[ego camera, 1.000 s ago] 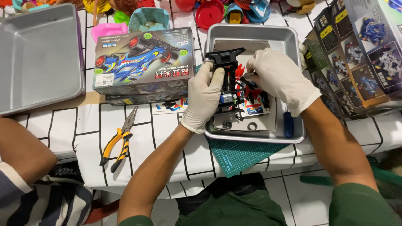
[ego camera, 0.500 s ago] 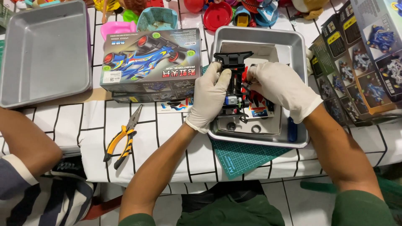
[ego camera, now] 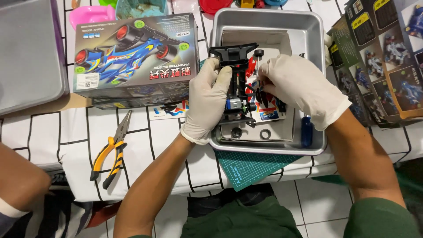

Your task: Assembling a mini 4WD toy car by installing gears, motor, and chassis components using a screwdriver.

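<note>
— Two gloved hands work over one metal tray (ego camera: 315,53). What lies at the far left?

— An empty grey tray (ego camera: 26,57) at the table's left edge, with another person's bare forearm (ego camera: 20,185) below it. Next comes a toy racing-car box (ego camera: 132,57), blue and black, and yellow-handled pliers (ego camera: 112,152) lying on the checked white cloth (ego camera: 75,145) below it.

— And the hands?

— The left hand (ego camera: 207,103), in a white glove, is clenched around the left side of a black toy car chassis (ego camera: 238,88), thumb up near its wide front bumper. The chassis is held just above the tray's paper lining, its long axis running away from the person, bumper farthest.

— Which way does the chassis lie from the right hand?

— Directly to its left and touching. The right hand (ego camera: 299,86), also gloved, curls its fingertips in against the chassis's right side, pinching something small and dark there; I cannot tell exactly what. Both hands are on the chassis, the left bearing it, the right working at it.

— Anything further right?

— A blue-handled screwdriver (ego camera: 307,132) lies in the tray's right corner, and printed toy cartons (ego camera: 383,66) stand beyond the tray. A green cutting mat (ego camera: 251,165) shows under the tray's near edge.
</note>
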